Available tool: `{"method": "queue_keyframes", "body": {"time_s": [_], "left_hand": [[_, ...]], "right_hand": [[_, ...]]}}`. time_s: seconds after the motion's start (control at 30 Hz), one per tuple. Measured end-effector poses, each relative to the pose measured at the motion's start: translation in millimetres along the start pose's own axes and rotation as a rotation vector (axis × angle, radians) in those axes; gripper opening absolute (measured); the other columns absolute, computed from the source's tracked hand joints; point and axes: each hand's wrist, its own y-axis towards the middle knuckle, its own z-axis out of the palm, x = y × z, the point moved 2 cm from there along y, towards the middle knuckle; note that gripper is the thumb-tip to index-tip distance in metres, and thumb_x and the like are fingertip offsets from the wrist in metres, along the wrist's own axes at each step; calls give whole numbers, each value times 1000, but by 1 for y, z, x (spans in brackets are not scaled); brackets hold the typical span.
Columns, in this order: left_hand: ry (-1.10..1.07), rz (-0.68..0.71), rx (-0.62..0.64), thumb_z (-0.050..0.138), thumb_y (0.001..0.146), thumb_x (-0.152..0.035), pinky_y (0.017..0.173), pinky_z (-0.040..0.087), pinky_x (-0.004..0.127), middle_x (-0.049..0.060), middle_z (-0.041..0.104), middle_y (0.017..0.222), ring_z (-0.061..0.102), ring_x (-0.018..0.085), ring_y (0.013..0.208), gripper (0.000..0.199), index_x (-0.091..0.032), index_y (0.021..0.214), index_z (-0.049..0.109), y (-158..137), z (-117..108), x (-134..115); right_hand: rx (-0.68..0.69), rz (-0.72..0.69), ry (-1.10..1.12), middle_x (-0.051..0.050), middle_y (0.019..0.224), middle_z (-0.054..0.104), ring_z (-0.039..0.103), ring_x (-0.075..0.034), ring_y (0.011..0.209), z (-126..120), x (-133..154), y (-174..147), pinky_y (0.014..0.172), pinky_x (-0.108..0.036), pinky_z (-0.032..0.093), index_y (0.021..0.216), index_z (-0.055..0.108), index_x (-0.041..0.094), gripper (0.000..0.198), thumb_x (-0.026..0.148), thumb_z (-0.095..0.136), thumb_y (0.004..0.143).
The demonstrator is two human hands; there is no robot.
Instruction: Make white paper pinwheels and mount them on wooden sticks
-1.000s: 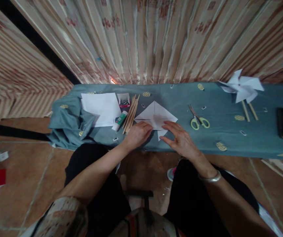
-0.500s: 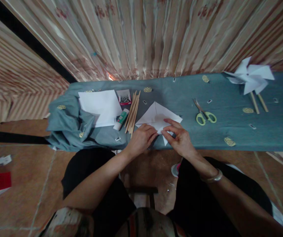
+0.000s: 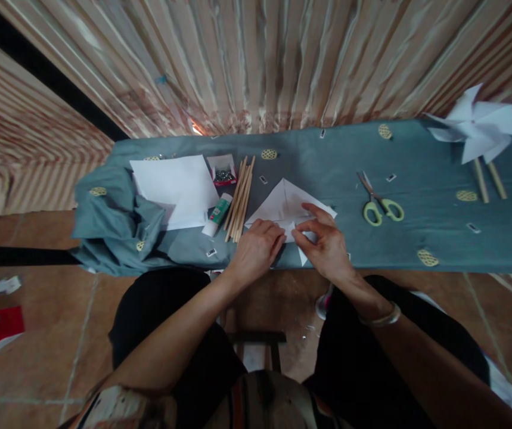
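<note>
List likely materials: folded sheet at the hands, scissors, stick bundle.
Folded sheet: paper, matte white; thin, with crisp crease lines.
Scissors: blades probably steel, greyish metallic; handles likely plastic, evenly pale green.
Stick bundle: probably bare wood, pale tan, seemingly unvarnished; grain too small to confirm.

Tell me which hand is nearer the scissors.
Right. The right hand is at the paper's right side, left of the scissors and slightly closer to the person; the left hand is farther left, at the paper's near edge.
</note>
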Motion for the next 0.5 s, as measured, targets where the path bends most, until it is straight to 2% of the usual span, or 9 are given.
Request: {"method": "queue_keyframes", "body": {"time_s": [0.1, 0.27, 0.5], "left_hand": [[-19, -9, -20, 47, 97, -25, 87, 50, 38, 9, 66, 96, 58, 22, 94, 20, -14, 98, 63, -3, 0, 0], [-128, -10, -83, 53, 94, -22, 87, 52, 36, 10, 67, 103, 61, 21, 96, 27, -13, 119, 56, -7, 3, 2], [-180, 6, -53, 48, 96, -20, 89, 53, 35, 8, 68, 98, 63, 19, 96, 22, -16, 107, 66, -6, 5, 6]], "right_hand": [[0, -6, -14, -6, 135, 59, 54, -27, 126, 1, 0, 1, 105, -49, 43, 72, 67, 23, 12, 25, 62, 83], [-12, -24, -34, -7, 134, 59, 54, -27, 126, 2, -3, 2, 106, -50, 42, 73, 67, 23, 12, 25, 62, 83], [-30, -36, -57, -6, 131, 60, 53, -27, 126, 4, -8, 1, 106, -52, 43, 74, 67, 23, 12, 29, 62, 83]]}}
